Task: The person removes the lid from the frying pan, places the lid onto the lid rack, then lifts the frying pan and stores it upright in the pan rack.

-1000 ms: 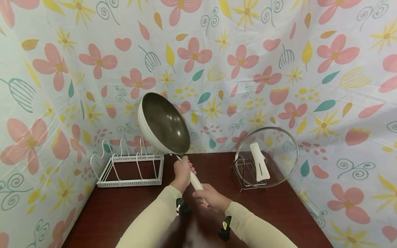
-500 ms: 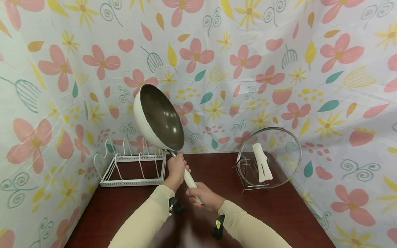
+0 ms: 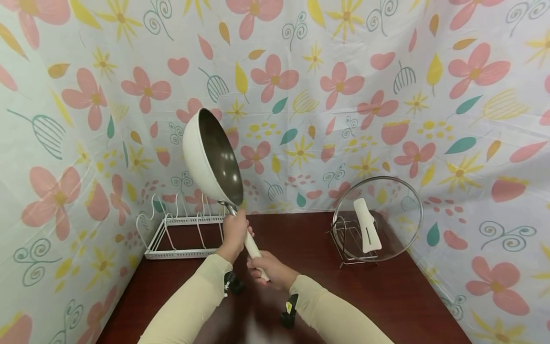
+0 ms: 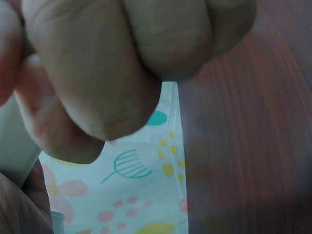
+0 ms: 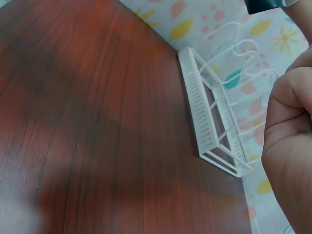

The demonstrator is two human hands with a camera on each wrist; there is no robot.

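Observation:
A deep frying pan [image 3: 199, 162], white outside and dark inside, is held up in the air, tilted with its inside facing right. My left hand [image 3: 234, 234] grips the white handle [image 3: 252, 246] close to the pan body. Lower down, my right hand [image 3: 272, 270] holds the handle near its end. The left wrist view shows curled fingers [image 4: 92, 68] close up, with part of the pale handle [image 4: 14, 141] beside them. In the right wrist view my right hand [image 5: 292, 136] appears at the right edge; the handle is hidden there.
A white wire rack [image 3: 185, 252] stands at the back left of the dark red table [image 3: 292, 243]. On the right, a glass lid [image 3: 397, 234] with a white handle stands upright in a small metal rack [image 3: 343, 243]. A floral curtain [image 3: 283, 119] encloses the table.
Both hands have carried the pan up and to the left. The pan has turned, showing more of its white outside and less of its dark inside. The view has shifted slightly.

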